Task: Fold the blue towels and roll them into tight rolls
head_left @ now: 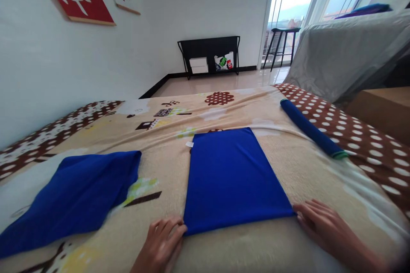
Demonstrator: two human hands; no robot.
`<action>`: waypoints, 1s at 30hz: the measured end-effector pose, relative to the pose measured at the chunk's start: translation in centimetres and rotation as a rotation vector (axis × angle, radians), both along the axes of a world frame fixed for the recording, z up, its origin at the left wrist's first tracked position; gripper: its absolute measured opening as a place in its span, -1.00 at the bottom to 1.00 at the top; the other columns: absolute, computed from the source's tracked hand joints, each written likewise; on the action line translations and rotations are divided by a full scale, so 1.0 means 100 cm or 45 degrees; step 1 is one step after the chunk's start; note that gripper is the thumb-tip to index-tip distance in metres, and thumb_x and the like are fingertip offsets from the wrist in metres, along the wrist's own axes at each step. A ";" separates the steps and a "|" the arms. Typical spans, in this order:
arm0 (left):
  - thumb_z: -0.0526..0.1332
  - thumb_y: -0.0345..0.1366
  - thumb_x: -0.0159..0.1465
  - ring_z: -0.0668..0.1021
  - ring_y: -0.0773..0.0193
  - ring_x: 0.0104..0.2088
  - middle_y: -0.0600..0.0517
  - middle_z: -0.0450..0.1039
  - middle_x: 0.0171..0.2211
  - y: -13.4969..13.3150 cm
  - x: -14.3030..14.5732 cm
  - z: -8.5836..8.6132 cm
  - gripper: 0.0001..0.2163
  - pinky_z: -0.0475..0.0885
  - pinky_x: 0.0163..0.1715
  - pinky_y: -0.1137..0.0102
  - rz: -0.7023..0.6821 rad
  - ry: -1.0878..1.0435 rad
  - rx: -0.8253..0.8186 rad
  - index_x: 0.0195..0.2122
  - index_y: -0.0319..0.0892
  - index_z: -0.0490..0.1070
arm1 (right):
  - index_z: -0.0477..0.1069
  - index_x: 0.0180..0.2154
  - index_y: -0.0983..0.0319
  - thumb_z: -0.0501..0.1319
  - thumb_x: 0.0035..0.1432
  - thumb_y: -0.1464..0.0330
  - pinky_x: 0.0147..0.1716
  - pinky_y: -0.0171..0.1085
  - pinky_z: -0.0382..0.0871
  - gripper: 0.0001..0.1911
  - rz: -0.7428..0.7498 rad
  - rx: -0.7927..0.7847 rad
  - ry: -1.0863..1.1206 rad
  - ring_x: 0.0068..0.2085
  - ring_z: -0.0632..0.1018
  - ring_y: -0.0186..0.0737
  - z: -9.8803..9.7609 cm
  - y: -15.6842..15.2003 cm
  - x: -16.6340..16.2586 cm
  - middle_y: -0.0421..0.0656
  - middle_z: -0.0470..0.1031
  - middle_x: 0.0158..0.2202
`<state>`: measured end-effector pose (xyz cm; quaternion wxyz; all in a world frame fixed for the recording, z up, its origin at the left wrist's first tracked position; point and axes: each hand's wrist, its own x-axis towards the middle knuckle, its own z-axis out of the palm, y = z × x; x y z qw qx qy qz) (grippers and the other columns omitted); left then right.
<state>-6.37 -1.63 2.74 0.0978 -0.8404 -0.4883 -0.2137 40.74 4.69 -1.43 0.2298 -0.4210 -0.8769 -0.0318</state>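
A blue cloth [235,179] lies flat in a near-rectangle on the bed, with a small white tag at its far left corner. My left hand [165,239] pinches its near left corner between thumb and fingers. At the near right corner, my right hand [326,222] has its fingers closed on the edge. Off to the left, a second blue cloth [86,192] is spread loosely, its near part running out of view. To the right lies a rolled-up blue cloth [312,130] with green ends.
A beige patterned blanket [160,204] with brown polka-dot borders covers the bed. Beyond stand a black rack [209,47] against the wall and a black stool [282,42] by the window. Grey plastic sheeting [349,47] and a cardboard box [381,106] are at the right.
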 end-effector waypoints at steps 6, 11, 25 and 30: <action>0.08 -0.52 0.29 0.54 0.16 0.06 -0.02 0.53 0.08 0.001 -0.003 -0.002 -0.57 0.30 -0.01 0.25 -0.077 0.199 0.043 0.16 -0.06 0.38 | 0.39 0.13 0.16 0.05 0.33 0.45 -0.14 -0.24 0.48 -0.61 0.081 0.061 -0.016 -0.31 0.61 -0.33 -0.008 0.001 -0.005 -0.20 0.61 -0.27; -0.06 -0.63 0.30 0.49 0.24 0.13 0.04 0.51 0.11 -0.005 -0.013 0.000 -0.49 0.23 0.04 0.27 -0.086 0.216 0.043 0.16 -0.08 0.38 | 0.37 0.16 0.17 0.02 0.33 0.52 -0.13 -0.24 0.43 -0.58 0.117 0.097 -0.012 -0.33 0.60 -0.34 -0.007 -0.008 0.002 -0.20 0.61 -0.26; 0.19 -0.39 0.29 0.56 0.19 -0.05 0.04 0.60 -0.19 0.026 0.044 0.031 -0.91 0.34 0.01 0.25 -0.058 -0.011 0.029 -0.28 -0.10 0.48 | 0.45 0.06 0.09 0.12 0.34 0.22 -0.07 -0.12 0.46 -0.69 -0.082 -0.025 0.039 -0.14 0.59 -0.19 0.033 0.001 -0.046 -0.16 0.57 -0.15; 0.07 -0.33 0.36 0.31 0.17 0.30 -0.09 0.25 0.31 0.069 0.121 0.017 -0.51 0.31 0.18 0.24 -0.053 0.105 -0.161 0.32 -0.21 0.12 | 0.14 0.33 0.20 0.04 0.37 0.30 0.14 -0.08 0.35 -0.47 -0.107 0.024 -0.021 0.29 0.31 -0.08 0.030 0.021 -0.141 -0.05 0.21 0.32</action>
